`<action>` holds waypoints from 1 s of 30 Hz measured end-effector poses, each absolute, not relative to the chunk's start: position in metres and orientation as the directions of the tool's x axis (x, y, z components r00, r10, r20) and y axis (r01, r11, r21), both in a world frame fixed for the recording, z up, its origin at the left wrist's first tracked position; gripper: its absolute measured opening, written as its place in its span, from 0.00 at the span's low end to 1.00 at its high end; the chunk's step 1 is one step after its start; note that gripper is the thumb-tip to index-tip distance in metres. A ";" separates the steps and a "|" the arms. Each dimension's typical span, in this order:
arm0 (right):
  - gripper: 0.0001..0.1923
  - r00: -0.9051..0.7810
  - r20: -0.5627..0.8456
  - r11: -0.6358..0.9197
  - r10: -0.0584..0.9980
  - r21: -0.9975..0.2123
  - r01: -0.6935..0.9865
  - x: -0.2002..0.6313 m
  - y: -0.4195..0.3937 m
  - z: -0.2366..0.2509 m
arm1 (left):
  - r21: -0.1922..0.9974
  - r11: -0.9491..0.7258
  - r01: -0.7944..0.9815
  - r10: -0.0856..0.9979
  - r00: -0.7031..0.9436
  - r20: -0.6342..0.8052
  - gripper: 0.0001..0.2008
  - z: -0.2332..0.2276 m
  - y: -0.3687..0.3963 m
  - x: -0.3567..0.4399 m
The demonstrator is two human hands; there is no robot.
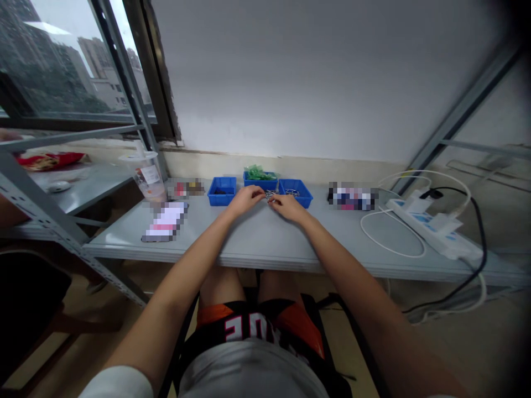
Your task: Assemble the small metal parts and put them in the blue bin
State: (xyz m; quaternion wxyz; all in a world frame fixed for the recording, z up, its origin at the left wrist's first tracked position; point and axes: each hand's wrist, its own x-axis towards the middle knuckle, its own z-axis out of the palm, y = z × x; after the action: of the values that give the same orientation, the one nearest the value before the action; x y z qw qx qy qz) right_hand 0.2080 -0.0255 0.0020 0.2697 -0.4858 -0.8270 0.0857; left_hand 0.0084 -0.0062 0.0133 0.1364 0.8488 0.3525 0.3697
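My left hand (249, 198) and my right hand (288, 207) are close together above the grey table, just in front of three blue bins. Both have their fingertips pinched, and whatever they hold is too small to make out. Small shiny metal pieces (270, 193) show between the fingertips. The right blue bin (305, 202) contains more thin metal pieces. Dark small parts lie in the left blue bin (215, 200), beside my left hand. Green plastic packets (259, 173) fill the back blue bin (249, 182).
A phone (166, 221) and a lidded plastic cup (148, 179) stand to the left. A blurred-out item (352, 198) lies on the right. Farther right is a white power strip (435, 229) with plugs and looping cables. Metal shelf posts frame the table (269, 246).
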 end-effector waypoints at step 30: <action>0.14 -0.299 0.481 0.532 0.825 -0.477 0.700 0.209 -0.028 0.007 | 0.516 -0.676 0.526 0.733 0.413 0.540 0.14 0.014 -0.009 0.008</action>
State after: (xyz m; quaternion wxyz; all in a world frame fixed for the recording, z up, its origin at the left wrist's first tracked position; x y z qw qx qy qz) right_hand 0.2087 -0.0277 0.0066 0.3526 -0.4758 -0.8009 0.0885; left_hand 0.0084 -0.0094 0.0142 0.1339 0.8298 0.3793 0.3868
